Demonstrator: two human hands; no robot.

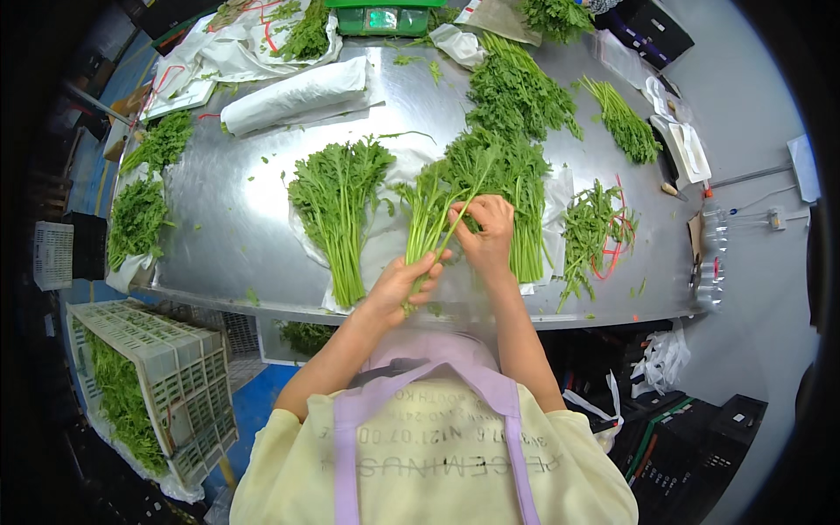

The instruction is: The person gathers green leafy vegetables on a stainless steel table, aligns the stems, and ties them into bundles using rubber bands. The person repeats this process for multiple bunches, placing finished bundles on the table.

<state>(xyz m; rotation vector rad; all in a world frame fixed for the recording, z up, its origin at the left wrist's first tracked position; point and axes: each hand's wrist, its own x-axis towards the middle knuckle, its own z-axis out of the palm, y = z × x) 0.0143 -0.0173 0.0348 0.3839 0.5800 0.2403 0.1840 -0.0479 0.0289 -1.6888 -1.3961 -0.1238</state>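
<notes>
My left hand [407, 285] is closed around the lower stems of a small bunch of leafy greens [423, 223]. The fingertips of my right hand [485, 230] pinch a single stem at the right side of that bunch. To the left, a larger bunch of greens [341, 216] lies on white paper, stems towards me. Just right of my right hand lies another bunch [525, 223], with a further pile [518, 92] above it. Loose leaves and trimmings [584, 223] rest beside a red tie [615, 249] on the right.
The metal table [216, 216] holds a white roll [295, 95], a green scale [384, 20], greens at the left edge [138, 216] and a bunch at right [620, 118]. A knife [671, 190] lies at the right edge. A crate of greens [184, 374] stands below left.
</notes>
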